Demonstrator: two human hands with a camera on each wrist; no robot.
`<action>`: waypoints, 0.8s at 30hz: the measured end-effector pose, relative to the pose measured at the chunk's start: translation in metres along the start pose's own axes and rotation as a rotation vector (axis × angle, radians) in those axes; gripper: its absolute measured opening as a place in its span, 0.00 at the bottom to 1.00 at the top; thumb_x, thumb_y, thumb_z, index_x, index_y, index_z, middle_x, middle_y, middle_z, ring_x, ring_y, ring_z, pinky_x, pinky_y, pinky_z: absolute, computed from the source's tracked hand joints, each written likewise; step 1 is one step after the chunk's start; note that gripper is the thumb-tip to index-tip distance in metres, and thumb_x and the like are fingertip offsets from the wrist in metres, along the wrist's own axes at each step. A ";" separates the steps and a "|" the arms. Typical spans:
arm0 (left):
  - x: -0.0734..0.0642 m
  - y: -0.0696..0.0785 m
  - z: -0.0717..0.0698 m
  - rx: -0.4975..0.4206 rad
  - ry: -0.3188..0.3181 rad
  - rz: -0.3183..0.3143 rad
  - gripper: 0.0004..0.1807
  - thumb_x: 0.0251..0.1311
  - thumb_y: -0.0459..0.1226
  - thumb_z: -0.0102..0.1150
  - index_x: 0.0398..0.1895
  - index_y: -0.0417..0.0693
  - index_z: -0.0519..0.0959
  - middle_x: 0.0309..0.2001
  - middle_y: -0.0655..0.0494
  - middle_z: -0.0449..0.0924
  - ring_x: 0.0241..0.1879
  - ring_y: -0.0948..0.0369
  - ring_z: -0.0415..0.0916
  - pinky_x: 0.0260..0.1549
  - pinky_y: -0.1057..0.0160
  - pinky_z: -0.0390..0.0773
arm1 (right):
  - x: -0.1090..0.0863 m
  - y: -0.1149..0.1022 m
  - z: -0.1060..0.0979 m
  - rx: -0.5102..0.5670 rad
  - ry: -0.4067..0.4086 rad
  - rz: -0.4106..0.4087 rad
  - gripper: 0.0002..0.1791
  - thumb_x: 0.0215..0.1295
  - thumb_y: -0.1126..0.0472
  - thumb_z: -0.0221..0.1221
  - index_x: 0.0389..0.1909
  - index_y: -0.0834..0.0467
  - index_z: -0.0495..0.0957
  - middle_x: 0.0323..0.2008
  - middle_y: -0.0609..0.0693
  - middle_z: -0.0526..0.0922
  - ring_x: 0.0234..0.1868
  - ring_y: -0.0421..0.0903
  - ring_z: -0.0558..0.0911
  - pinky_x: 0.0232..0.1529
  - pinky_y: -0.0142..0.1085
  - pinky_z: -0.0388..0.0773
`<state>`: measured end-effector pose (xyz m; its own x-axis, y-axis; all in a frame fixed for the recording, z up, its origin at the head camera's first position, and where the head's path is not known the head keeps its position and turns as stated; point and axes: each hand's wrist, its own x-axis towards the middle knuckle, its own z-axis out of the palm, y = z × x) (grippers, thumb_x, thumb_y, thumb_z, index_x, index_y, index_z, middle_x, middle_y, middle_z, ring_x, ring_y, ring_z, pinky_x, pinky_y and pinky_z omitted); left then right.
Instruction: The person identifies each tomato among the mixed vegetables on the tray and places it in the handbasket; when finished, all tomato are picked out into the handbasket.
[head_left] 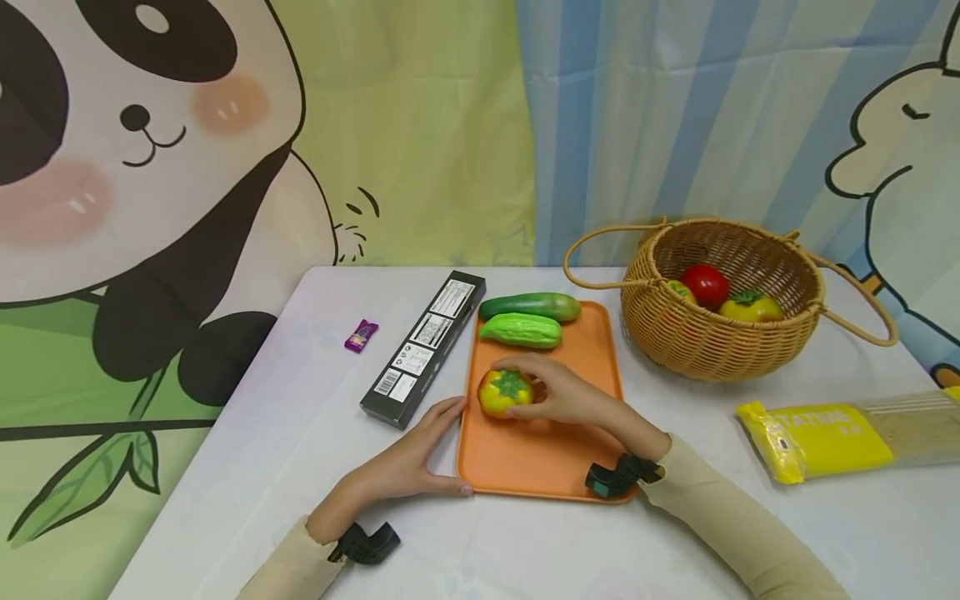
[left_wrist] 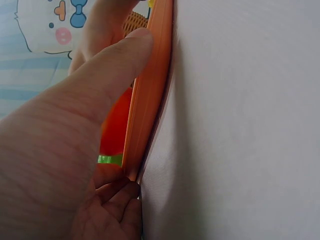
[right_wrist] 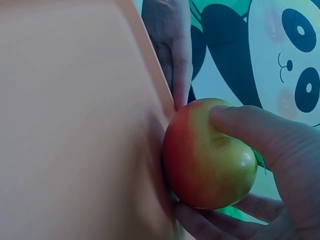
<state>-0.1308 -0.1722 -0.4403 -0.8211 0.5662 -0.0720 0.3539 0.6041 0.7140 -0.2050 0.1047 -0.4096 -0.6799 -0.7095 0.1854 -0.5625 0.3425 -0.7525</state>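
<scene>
On an orange tray (head_left: 555, 467), my right hand (head_left: 562, 392) grips a yellow-and-red tomato (head_left: 506, 396) with a green leafy top, near the tray's left side. The right wrist view shows the thumb on one side of the tomato (right_wrist: 210, 155) and fingers around the other. My left hand (head_left: 408, 458) is spread along the tray's left edge, fingertips and thumb touching the rim. Seen from the left wrist, its thumb lies against the tray's side wall (left_wrist: 150, 90). A dark green cucumber (head_left: 528, 306) and a ridged light green bitter melon (head_left: 521, 331) lie at the tray's far end.
A wicker basket (head_left: 720, 350) with a red fruit (head_left: 705, 287) and other tomatoes stands behind right. A yellow noodle packet (head_left: 832, 437) lies at the right. Left of the tray are a long black box (head_left: 427, 346) and a small purple packet (head_left: 362, 335).
</scene>
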 end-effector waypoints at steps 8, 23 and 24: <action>0.000 0.000 0.001 0.009 0.005 0.005 0.64 0.44 0.61 0.72 0.78 0.49 0.47 0.77 0.57 0.44 0.74 0.57 0.47 0.70 0.48 0.55 | -0.003 0.000 -0.004 0.000 0.037 0.033 0.33 0.58 0.57 0.69 0.65 0.55 0.71 0.62 0.54 0.73 0.58 0.50 0.74 0.53 0.43 0.78; 0.001 -0.002 0.001 0.019 0.009 0.016 0.64 0.44 0.61 0.73 0.78 0.48 0.47 0.77 0.56 0.44 0.74 0.55 0.47 0.71 0.48 0.54 | -0.004 -0.005 -0.021 0.016 0.159 0.027 0.35 0.56 0.59 0.71 0.66 0.56 0.71 0.62 0.53 0.74 0.56 0.50 0.76 0.50 0.44 0.80; 0.002 -0.002 0.001 0.020 0.009 0.016 0.64 0.43 0.61 0.72 0.78 0.48 0.47 0.77 0.56 0.44 0.74 0.56 0.47 0.71 0.48 0.54 | -0.004 -0.006 -0.023 0.016 0.159 0.027 0.35 0.56 0.59 0.71 0.66 0.56 0.71 0.62 0.54 0.74 0.56 0.50 0.76 0.50 0.44 0.80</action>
<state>-0.1321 -0.1718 -0.4430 -0.8195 0.5705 -0.0545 0.3753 0.6060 0.7013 -0.2093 0.1199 -0.3916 -0.7614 -0.5932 0.2614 -0.5361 0.3494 -0.7684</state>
